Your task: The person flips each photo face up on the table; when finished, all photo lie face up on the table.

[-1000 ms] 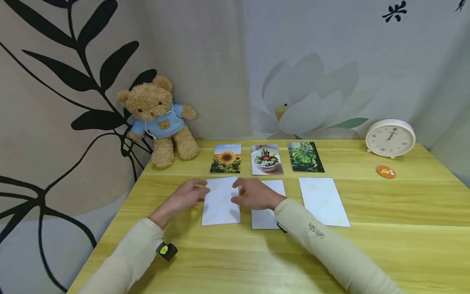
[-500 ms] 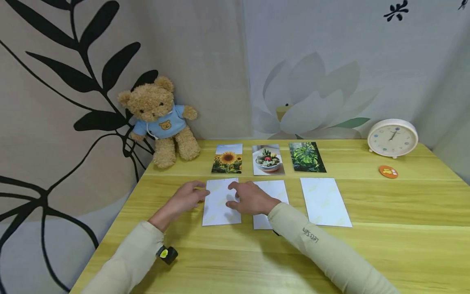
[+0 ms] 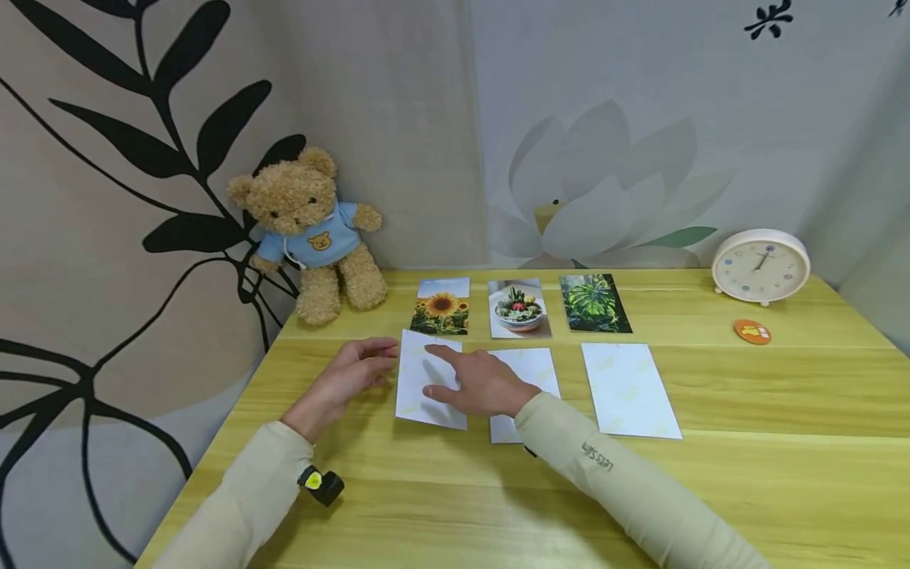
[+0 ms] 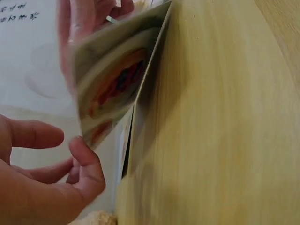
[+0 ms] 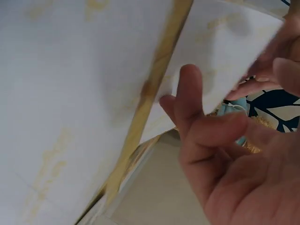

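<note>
My left hand (image 3: 350,375) is at the left edge of the leftmost white-backed card (image 3: 426,403), with a curled fingertip (image 4: 79,145) right at its corner. That edge is raised and the card tilts toward its right side. Its underside shows a blurred picture of a bowl or plate with red and dark pieces (image 4: 117,89) in the left wrist view. My right hand (image 3: 486,383) reaches over the card's right part, index finger and thumb extended and spread apart. Beside it lie the middle white card (image 3: 529,363), partly under my hand and sleeve, and the right white card (image 3: 631,391).
Behind the white cards stand out three picture cards: sunflowers (image 3: 439,308), a cactus bowl (image 3: 519,310) and green leaves (image 3: 595,304). A teddy bear (image 3: 323,241) sits at the back left. A white clock (image 3: 761,267) and a round orange disc (image 3: 752,332) are at the right.
The leftmost white card's left edge has risen from the table, my left hand moving slightly left with it. My right hand has shifted a little left over the card.
</note>
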Demonstrator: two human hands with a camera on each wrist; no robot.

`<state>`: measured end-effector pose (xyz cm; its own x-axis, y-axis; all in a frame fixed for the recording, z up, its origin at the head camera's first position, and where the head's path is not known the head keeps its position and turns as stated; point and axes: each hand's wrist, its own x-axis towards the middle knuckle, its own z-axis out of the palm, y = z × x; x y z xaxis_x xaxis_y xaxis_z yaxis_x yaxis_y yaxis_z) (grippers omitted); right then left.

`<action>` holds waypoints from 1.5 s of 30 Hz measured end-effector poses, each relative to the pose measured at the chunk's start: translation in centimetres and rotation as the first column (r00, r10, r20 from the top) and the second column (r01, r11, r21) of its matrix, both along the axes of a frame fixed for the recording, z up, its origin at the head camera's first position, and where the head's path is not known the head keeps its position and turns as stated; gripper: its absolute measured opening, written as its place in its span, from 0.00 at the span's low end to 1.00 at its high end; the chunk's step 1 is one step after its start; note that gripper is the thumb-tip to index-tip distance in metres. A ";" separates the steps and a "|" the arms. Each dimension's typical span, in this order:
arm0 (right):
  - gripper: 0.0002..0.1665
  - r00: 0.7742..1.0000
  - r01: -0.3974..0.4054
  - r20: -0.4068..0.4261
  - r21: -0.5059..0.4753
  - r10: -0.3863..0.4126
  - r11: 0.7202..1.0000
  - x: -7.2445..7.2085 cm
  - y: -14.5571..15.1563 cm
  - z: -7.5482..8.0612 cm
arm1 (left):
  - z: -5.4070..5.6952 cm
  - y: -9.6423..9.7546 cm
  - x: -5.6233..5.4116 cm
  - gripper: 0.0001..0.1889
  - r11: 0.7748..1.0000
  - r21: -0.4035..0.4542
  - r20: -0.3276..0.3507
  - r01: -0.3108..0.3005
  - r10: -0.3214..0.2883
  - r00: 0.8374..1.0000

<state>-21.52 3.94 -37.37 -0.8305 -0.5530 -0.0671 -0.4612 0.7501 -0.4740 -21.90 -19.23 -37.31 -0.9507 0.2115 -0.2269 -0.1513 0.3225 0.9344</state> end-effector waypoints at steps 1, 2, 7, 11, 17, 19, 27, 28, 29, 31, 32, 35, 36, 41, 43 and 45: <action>0.41 1.000 0.003 -0.003 0.009 -0.003 1.000 0.1 -0.1 0.0 | -0.1 0.0 -0.1 0.26 1.000 0.000 -0.010 0.003 -0.003 1.000; 0.42 1.000 0.006 -0.007 0.015 -0.006 1.000 0.1 -0.2 0.1 | -0.2 0.0 -0.1 0.26 1.000 0.005 -0.018 0.004 -0.004 1.000; 0.41 0.999 0.024 -0.028 0.040 -0.023 0.999 0.5 -0.6 0.3 | -0.4 0.2 -0.3 0.28 0.998 0.046 -0.061 0.033 -0.030 0.998; 0.40 0.998 0.053 -0.042 0.029 -0.052 0.998 0.6 -0.5 0.5 | -0.4 0.6 -0.3 0.28 0.990 0.107 -0.094 0.088 -0.078 0.993; 0.41 0.998 0.064 -0.020 -0.025 -0.064 0.998 0.4 0.0 0.2 | -0.7 1.6 -0.1 0.31 0.967 0.212 -0.100 0.140 -0.121 0.988; 0.41 0.998 0.057 -0.005 -0.064 -0.058 0.996 0.3 0.2 0.2 | -0.8 1.8 -0.2 0.32 0.963 0.228 -0.089 0.146 -0.128 0.988; 0.41 1.000 0.017 0.026 -0.244 -0.011 0.970 -0.1 1.1 0.4 | -1.0 2.5 -0.5 0.35 0.938 0.288 -0.012 0.192 -0.197 0.980; 0.41 0.999 0.011 0.032 -0.262 -0.003 0.965 -0.1 1.1 0.5 | -1.1 2.6 -0.5 0.35 0.932 0.302 -0.003 0.199 -0.208 0.978; 0.41 0.999 0.010 0.049 -0.279 0.004 0.960 -0.1 1.2 0.5 | -1.1 2.6 -0.5 0.35 0.926 0.319 0.011 0.201 -0.216 0.976; 0.41 0.996 0.013 0.084 -0.307 0.013 0.952 -0.1 1.4 0.6 | -1.1 2.7 -0.5 0.34 0.915 0.346 0.030 0.209 -0.233 0.972; 0.40 0.995 0.018 0.103 -0.323 0.017 0.946 -0.1 1.4 0.7 | -1.1 2.7 -0.5 0.33 0.910 0.356 0.034 0.214 -0.242 0.970; 0.39 0.990 0.027 0.142 -0.368 0.027 0.929 -0.1 1.6 1.0 | -1.1 2.8 -0.4 0.32 0.896 0.378 0.033 0.232 -0.263 0.964; 0.38 0.989 0.031 0.148 -0.381 0.028 0.924 -0.1 1.7 1.1 | -1.1 2.9 -0.4 0.32 0.892 0.384 0.028 0.240 -0.271 0.962; 0.34 0.976 0.083 0.219 -0.460 0.022 0.884 -0.1 1.9 1.3 | -1.1 3.1 -0.3 0.33 0.888 0.390 0.019 0.243 -0.271 0.962; 0.33 0.967 0.117 0.255 -0.492 0.014 0.863 -0.2 1.9 1.3 | -1.0 3.2 -0.2 0.33 0.893 0.386 0.025 0.232 -0.262 0.965; 0.33 0.960 0.142 0.278 -0.531 0.014 0.836 -0.2 1.9 1.2 | -0.8 3.2 0.0 0.34 0.899 0.381 0.032 0.217 -0.247 0.968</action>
<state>-21.73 5.81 -36.12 -0.8597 -0.5107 0.0085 -0.2228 0.3601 -0.9059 -21.92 -16.04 -38.15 -0.8469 0.5074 -0.1593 -0.1911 -0.0110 0.9815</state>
